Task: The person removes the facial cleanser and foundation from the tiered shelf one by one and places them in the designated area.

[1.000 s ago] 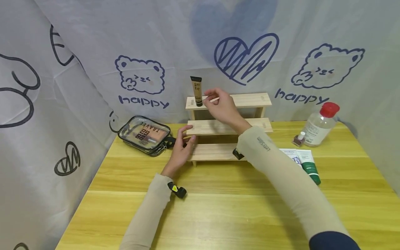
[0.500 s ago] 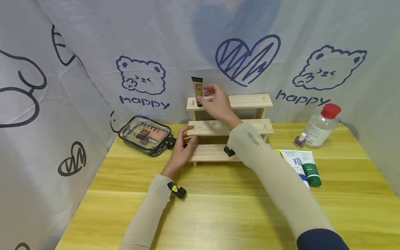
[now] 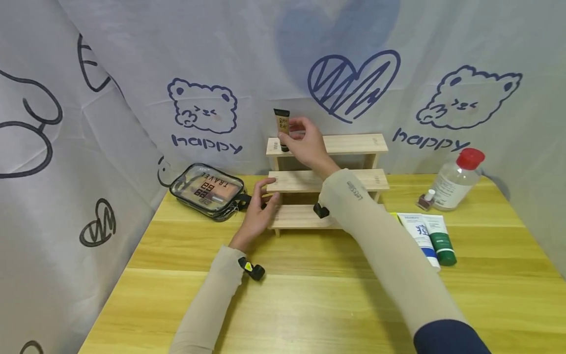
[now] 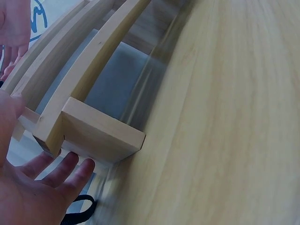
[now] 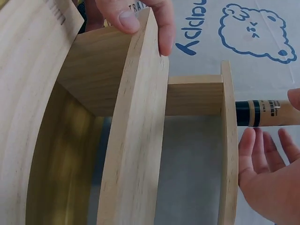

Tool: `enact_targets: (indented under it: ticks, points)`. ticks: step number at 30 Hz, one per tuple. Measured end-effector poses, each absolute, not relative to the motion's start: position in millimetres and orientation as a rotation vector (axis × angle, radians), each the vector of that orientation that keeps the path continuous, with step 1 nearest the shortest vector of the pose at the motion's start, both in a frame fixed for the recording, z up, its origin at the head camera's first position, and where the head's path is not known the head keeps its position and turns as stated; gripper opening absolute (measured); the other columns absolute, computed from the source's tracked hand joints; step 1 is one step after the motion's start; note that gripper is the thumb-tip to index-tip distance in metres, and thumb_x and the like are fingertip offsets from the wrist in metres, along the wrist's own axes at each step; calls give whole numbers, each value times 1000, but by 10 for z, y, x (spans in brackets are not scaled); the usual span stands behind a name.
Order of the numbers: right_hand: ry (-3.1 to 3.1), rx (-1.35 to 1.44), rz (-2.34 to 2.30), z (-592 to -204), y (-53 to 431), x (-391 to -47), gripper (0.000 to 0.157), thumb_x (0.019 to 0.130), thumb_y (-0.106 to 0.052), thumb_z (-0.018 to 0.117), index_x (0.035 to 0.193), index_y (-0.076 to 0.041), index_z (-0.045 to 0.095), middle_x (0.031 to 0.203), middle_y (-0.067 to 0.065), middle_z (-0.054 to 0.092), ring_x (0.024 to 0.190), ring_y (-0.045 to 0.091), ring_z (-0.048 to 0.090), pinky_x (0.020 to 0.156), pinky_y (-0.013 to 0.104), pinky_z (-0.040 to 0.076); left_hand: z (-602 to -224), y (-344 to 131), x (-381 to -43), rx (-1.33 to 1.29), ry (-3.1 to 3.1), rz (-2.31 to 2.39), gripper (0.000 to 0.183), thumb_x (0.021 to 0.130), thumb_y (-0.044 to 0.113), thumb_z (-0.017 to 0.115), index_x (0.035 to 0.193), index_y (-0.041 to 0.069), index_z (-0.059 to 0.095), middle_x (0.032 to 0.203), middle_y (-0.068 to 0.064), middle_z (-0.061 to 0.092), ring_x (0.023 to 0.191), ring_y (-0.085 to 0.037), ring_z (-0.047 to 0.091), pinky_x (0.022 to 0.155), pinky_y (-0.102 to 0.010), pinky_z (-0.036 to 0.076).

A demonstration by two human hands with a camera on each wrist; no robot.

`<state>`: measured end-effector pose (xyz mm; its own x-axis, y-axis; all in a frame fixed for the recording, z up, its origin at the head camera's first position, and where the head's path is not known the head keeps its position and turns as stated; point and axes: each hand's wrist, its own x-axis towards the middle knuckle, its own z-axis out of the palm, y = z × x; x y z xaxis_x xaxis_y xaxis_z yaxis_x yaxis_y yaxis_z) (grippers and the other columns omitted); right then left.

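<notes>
A three-tier wooden shelf (image 3: 353, 143) stands at the back of the table. On the left end of its top step, a tan cosmetic tube (image 3: 283, 122) stands upright, black cap down. My right hand (image 3: 308, 143) pinches this tube, thumb across its front and fingers behind, partly hidden. In the right wrist view the tube (image 5: 269, 111) rises from the top board beside those fingers. My left hand (image 3: 256, 214) grips the left end of the middle step, its thumb and a finger on either side of the board. The left wrist view shows other fingers (image 4: 77, 171) spread near the shelf's leg.
A clear travel pouch (image 3: 208, 192) lies left of the shelf. To the right are a red-capped clear bottle (image 3: 455, 187), a small nail polish bottle (image 3: 426, 198), a white-and-blue tube (image 3: 417, 232) and a white-and-green tube (image 3: 441, 243). A printed curtain (image 3: 256, 64) hangs close behind.
My right hand has moved left from just beside the tan tube onto it, and the tube's printed front has turned slightly. The left hand keeps its place on the shelf.
</notes>
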<state>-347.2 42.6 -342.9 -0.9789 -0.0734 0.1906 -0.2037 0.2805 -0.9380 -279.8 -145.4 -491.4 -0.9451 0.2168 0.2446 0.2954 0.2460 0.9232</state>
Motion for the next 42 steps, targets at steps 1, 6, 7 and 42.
enact_targets:
  ticks: [1,6,7,42]
  points:
    - [-2419,272,1806,-3430,423,-3476,52,107,-24,73,152,-6,55,151,16,61,139,32,63,115,42,55,-4912,-1455,-2796,-500,-2426,-1822,48,117,22,54,162,21,39,144,-24,53,130,-47,65,103,-51,54]
    - [-2412,326,1793,-3426,406,-3492,48,108,-22,71,151,-6,57,149,17,63,138,32,63,114,44,54,-4910,-1462,-2792,-501,-2420,-1820,48,116,22,55,162,20,39,142,-25,53,129,-47,66,103,-52,54]
    - [-2414,333,1786,-3427,404,-3495,46,108,-22,70,150,-5,58,148,17,63,137,32,63,115,44,54,-4909,-1462,-2790,-502,-2419,-1821,48,116,21,55,161,20,39,142,-25,53,129,-48,66,103,-52,55]
    - [-2409,525,1669,-3422,743,-3324,31,110,-19,67,134,1,69,120,20,74,106,23,64,102,34,50,-4884,-1448,-2776,-471,-2427,-1849,47,116,22,55,161,20,41,140,-25,53,129,-49,64,103,-54,53]
